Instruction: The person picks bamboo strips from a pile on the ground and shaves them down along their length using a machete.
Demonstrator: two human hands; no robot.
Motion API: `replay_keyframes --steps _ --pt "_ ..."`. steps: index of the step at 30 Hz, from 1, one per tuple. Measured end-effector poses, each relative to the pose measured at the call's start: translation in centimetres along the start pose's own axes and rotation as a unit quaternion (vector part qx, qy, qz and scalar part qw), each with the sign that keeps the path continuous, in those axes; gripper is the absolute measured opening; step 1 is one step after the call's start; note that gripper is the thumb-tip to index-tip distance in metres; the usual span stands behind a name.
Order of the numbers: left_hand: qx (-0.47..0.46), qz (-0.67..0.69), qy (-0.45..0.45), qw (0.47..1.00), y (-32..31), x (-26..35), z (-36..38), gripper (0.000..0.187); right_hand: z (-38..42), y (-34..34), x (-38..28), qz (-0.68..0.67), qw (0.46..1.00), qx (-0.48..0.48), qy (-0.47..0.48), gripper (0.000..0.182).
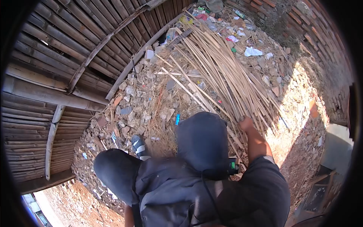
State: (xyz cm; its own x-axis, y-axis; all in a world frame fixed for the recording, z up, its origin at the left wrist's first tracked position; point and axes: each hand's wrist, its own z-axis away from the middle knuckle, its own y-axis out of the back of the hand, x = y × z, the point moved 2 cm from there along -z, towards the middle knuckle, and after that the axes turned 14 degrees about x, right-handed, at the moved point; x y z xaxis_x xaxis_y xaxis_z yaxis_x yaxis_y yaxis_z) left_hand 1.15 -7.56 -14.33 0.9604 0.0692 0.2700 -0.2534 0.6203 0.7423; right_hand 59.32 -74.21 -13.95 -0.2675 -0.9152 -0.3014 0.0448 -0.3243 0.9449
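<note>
Long split bamboo strips [227, 72] lie in a loose pile on the rubble ground, running from the upper middle down to the right. At the near end of this pile is my right hand [245, 123], its fingers curled around some strips. How many it grips I cannot make out. A few paler strips [185, 85] lie apart, to the left of the main pile. My left hand is out of sight; only a bit of the left forearm [129, 216] shows at the bottom, beside my body.
A slatted bamboo wall [75, 49] rises on the left, and a brick wall [314, 34] on the upper right. Broken stones, straw and litter cover the ground, including a white scrap [253, 52] and a blue wrapper [177, 119]. My sandalled foot [140, 146] rests on the rubble.
</note>
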Motion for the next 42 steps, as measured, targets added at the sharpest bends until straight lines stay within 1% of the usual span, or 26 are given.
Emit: replay_keyframes --steps 1,3,5,8,11,14,17,20,23,26,29,32,33,36,39,42 --pt "-0.002 0.002 0.000 1.000 0.0 -0.4 0.0 0.041 0.2 0.3 0.7 0.006 1.000 -0.012 0.007 0.049" --pt "-0.006 0.006 0.003 1.000 0.1 -0.7 0.2 0.041 0.2 0.3 2.4 0.000 1.000 -0.026 -0.008 0.050" --pt "-0.009 0.007 0.005 1.000 0.1 -0.9 0.2 0.041 0.7 0.0 4.4 0.012 1.000 -0.026 -0.012 0.048" --pt "-0.014 -0.003 0.001 1.000 0.2 -1.1 -0.4 0.040 2.7 1.9 5.3 0.001 0.998 -0.047 -0.042 0.046" --pt "-0.017 -0.006 0.001 1.000 0.3 -1.1 -0.9 0.040 4.2 3.3 5.3 0.038 0.997 -0.023 -0.060 0.047" --pt "-0.020 -0.002 0.001 1.000 0.2 -0.9 -1.3 0.040 5.5 5.5 4.5 0.020 0.993 -0.061 -0.095 0.048" --pt "-0.023 0.004 -0.001 1.000 0.0 -0.4 -1.8 0.040 5.9 6.0 5.0 0.018 0.993 -0.068 -0.098 0.048" --pt "-0.024 0.011 -0.008 1.000 0.1 -0.1 -1.8 0.039 6.1 6.0 5.0 0.012 0.992 -0.079 -0.095 0.049" --pt "-0.026 0.019 -0.006 0.999 -0.3 0.0 -2.0 0.039 6.0 5.6 3.3 0.083 0.992 -0.009 -0.094 0.052" --pt "-0.030 0.030 -0.005 0.999 -0.7 0.5 -1.5 0.039 3.6 -0.4 7.1 -0.010 0.987 -0.037 -0.158 0.056" --pt "-0.033 0.048 -0.003 0.998 -1.4 0.7 -1.7 0.039 3.7 0.3 2.0 -0.029 0.995 -0.013 -0.097 0.058" --pt "-0.039 0.071 0.006 0.997 -2.4 0.2 -1.8 0.039 3.2 1.3 -1.9 -0.045 0.997 -0.011 -0.064 0.058" --pt "-0.039 0.077 0.010 0.996 -2.7 0.2 -1.6 0.038 2.5 0.5 -1.7 -0.052 0.997 -0.010 -0.055 0.057" --pt "-0.038 0.094 0.017 0.995 -2.9 0.8 -1.3 0.038 1.3 -0.9 -1.0 0.009 0.997 -0.013 -0.072 0.054" --pt "-0.037 0.105 0.019 0.994 -3.1 1.1 -1.2 0.038 1.8 -0.7 -1.3 0.020 0.997 0.011 -0.074 0.051" --pt "-0.039 0.111 0.019 0.993 -3.3 1.5 -1.0 0.038 2.0 -0.8 -1.7 0.041 0.998 0.036 -0.044 0.051"
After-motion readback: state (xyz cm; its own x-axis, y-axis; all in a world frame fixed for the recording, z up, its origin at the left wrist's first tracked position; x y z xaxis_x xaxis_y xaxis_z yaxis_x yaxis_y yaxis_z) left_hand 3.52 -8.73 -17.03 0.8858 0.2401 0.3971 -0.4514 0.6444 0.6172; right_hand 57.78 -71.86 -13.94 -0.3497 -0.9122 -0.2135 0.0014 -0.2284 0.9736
